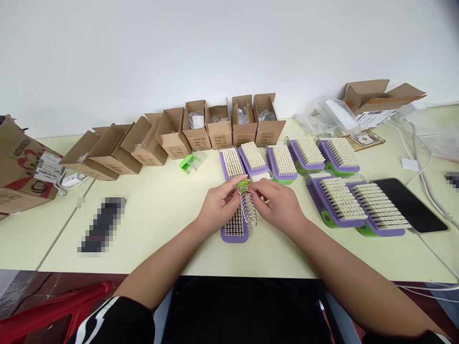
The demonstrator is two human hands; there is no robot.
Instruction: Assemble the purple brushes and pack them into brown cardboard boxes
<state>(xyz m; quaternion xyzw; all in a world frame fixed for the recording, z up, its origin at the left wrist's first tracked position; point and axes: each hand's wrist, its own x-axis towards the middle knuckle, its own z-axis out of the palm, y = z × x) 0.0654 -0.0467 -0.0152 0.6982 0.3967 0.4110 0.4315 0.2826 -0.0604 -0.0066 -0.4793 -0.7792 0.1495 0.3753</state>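
A shiny metal coil spring (248,210) with a small green plastic piece (243,183) at its upper end hangs between my hands. My left hand (223,200) pinches the green piece between thumb and fingers. Closed too, my right hand (278,203) grips the spring's upper end from the other side; its fingertips are partly hidden. Beneath them lies a long purple block (234,239) with rows of small cream pegs at the far end and dark-looking rows at the near end. Behind it stand purple-and-green units with cream pegs, such as this one (252,155).
Several opened small cardboard boxes (174,145) line the wall. A green and clear plastic part (190,163) lies before them. More pegged units (340,200) and a black tablet-like slab (412,205) are at right, with white cables (426,181). A large carton (27,172) stands far left.
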